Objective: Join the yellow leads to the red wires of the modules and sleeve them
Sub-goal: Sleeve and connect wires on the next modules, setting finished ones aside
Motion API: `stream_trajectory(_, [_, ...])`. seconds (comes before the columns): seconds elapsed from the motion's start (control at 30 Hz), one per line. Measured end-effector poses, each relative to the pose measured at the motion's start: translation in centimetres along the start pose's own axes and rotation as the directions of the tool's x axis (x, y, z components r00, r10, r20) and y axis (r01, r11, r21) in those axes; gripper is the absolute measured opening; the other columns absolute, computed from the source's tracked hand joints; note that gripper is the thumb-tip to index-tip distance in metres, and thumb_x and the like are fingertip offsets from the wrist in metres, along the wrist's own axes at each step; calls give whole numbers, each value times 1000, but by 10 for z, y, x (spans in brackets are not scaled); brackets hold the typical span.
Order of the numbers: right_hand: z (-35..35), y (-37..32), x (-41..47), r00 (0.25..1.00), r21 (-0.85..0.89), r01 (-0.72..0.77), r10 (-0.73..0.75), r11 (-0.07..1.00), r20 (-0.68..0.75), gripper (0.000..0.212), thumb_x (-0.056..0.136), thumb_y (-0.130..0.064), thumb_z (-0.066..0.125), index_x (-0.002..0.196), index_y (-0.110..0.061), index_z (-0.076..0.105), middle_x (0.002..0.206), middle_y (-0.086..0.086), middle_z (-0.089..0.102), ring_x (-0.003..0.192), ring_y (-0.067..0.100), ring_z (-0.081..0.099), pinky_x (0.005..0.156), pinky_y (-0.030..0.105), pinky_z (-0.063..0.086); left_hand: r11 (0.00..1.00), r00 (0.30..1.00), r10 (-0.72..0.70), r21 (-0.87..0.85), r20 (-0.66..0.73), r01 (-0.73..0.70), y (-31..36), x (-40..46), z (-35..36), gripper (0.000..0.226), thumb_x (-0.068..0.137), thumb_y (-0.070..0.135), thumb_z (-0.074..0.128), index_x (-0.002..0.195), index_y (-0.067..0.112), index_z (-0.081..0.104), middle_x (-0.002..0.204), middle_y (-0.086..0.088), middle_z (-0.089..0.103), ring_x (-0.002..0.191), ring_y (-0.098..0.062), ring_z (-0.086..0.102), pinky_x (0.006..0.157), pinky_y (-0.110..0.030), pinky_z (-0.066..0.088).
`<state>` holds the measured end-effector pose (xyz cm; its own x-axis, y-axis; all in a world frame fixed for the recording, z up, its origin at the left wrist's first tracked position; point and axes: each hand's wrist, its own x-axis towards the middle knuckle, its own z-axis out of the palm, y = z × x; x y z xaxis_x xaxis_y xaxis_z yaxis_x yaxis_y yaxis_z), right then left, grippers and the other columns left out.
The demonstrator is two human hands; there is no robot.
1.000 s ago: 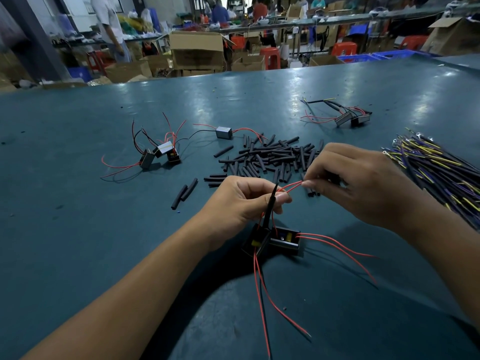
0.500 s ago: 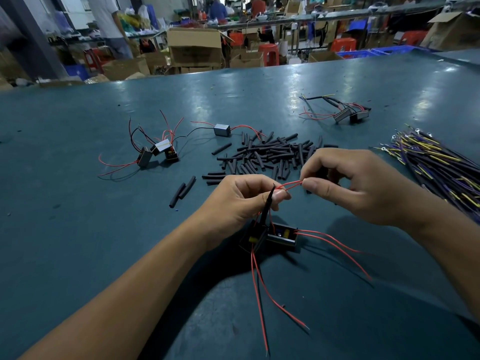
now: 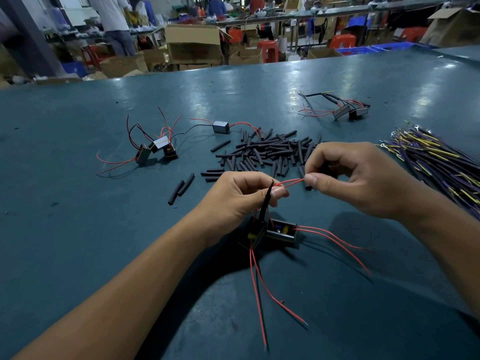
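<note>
Left hand (image 3: 241, 198) curled round two red wires (image 3: 291, 182) and one black sleeve (image 3: 266, 201); right hand (image 3: 363, 178) pinching the wire tips between thumb and forefinger. Modules (image 3: 270, 233) resting on the table (image 3: 78, 229) just below the left hand. Thin, limp, light wire — likely springy; best gripped near the stripped tip. Yellow leads (image 3: 439, 162) bundled at right, spare sleeves (image 3: 270, 152) heaped beyond — both untouched.
</note>
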<state>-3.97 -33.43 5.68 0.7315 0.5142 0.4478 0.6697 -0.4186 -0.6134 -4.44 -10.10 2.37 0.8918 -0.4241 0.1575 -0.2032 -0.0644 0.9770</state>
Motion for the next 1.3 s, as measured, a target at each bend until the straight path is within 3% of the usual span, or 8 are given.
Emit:
stream_trajectory(0.17, [2,-3,0,995,-158,76,-85,985,-56,10,90,-20,64,82,-15,62,72,-4,58,61,22,52,58,40,44,1000,1000,4,-11,-17,-4,2,-2,1,33,82,25,70,94,-6,71,67,5,64,63,-1,54,60,-9,41])
stream_trajectory(0.27, [5,-5,0,988,-234,113,-134,966,-75,9,92,-20,61,86,-14,64,74,-5,58,63,16,53,59,35,44,1000,999,-12,-26,-30,11,2,-1,1,29,82,25,70,92,-2,72,67,5,64,63,-2,53,60,-9,41])
stream_trajectory(0.37, [0,0,2,990,-69,-4,-5,998,-141,16,94,-22,52,103,-23,66,79,-6,62,63,13,54,60,28,44,1000,999,-24,-19,-29,24,2,-1,0,10,89,15,69,89,6,73,66,6,64,61,0,53,59,-8,40])
stream_trajectory(0.43, [-3,0,3,982,103,-67,84,992,-166,26,96,-18,47,114,-25,64,88,-5,64,63,22,49,57,33,41,1000,999,-25,-8,-31,25,2,-1,0,7,92,12,68,88,9,73,66,7,64,61,0,54,59,-8,40])
stream_trajectory(0.5, [-3,-2,4,969,209,-29,79,977,-233,27,98,-7,51,116,-22,63,91,-2,67,61,31,51,52,38,42,1000,999,-24,-7,-31,24,3,-1,0,8,91,13,68,87,11,74,66,6,64,61,-1,54,58,-9,40])
stream_trajectory(0.63, [0,-7,5,947,350,58,59,935,-315,17,92,-3,62,107,-9,63,86,14,72,71,20,71,61,24,57,999,999,-30,-12,-34,30,4,-1,0,7,89,17,69,86,14,75,66,5,64,60,-1,52,57,-9,39])
stream_trajectory(0.87, [1,-5,2,933,254,34,60,967,-355,17,88,-28,73,83,-14,65,63,9,67,49,25,64,49,28,52,1000,999,-20,-2,-30,19,3,-2,-1,14,83,29,70,86,16,76,68,5,66,61,-2,52,57,-9,38])
stream_trajectory(1.3, [12,-9,3,936,304,16,92,952,-339,16,86,-21,72,87,-6,66,68,11,71,54,29,67,49,26,52,1000,999,-24,11,-32,25,1,0,-2,18,83,31,70,88,14,76,69,5,66,61,-2,52,57,-11,38])
